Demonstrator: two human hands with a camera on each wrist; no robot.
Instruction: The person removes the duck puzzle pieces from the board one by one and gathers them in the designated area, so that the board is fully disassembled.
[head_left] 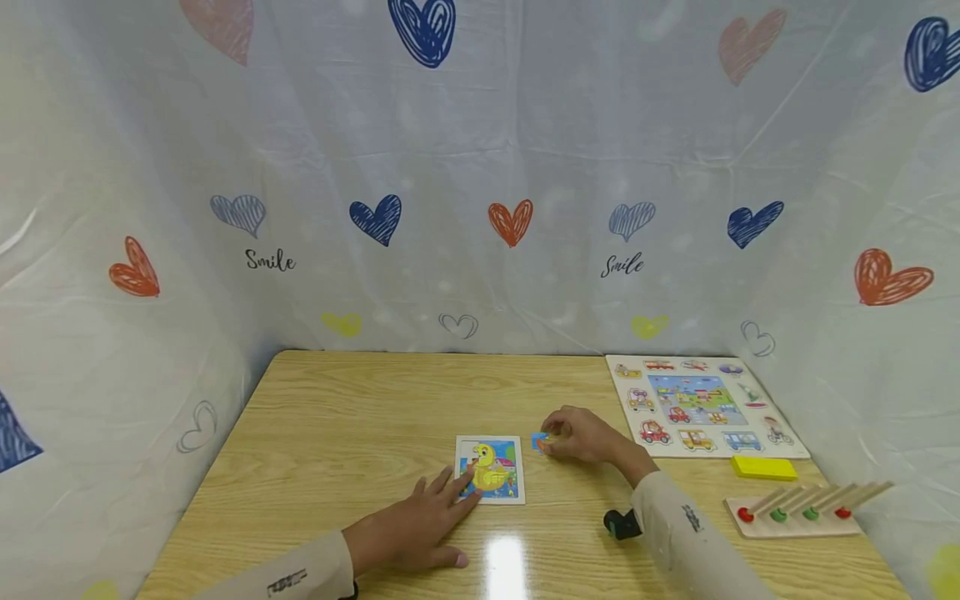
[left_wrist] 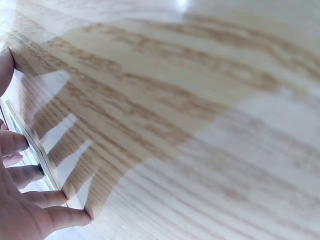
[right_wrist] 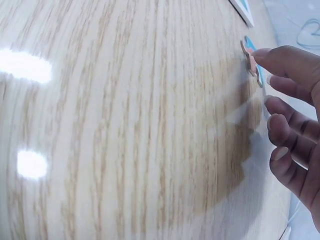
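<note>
A small jigsaw board (head_left: pixel 522 475) with a white frame and a yellow duck picture lies on the table in the head view. Bare white shows at the upper left inside its frame. My left hand (head_left: pixel 420 527) rests its spread fingers on the lower left of the board; in the left wrist view the fingertips lie along the board's edge (left_wrist: pixel 36 145). To the right of the board, my right hand (head_left: pixel 583 435) pinches a blue and orange puzzle piece (head_left: pixel 537 441) between thumb and fingers. In the right wrist view the piece (right_wrist: pixel 251 61) is tilted, close over the table.
At the back right lies a large white vehicle puzzle board (head_left: pixel 626 387). In front of it are a yellow block (head_left: pixel 763 468) and a wooden base (head_left: pixel 798 527) with slanted sticks and red and green balls. A heart-printed curtain (head_left: pixel 450 283) surrounds the wooden table (head_left: pixel 337 417).
</note>
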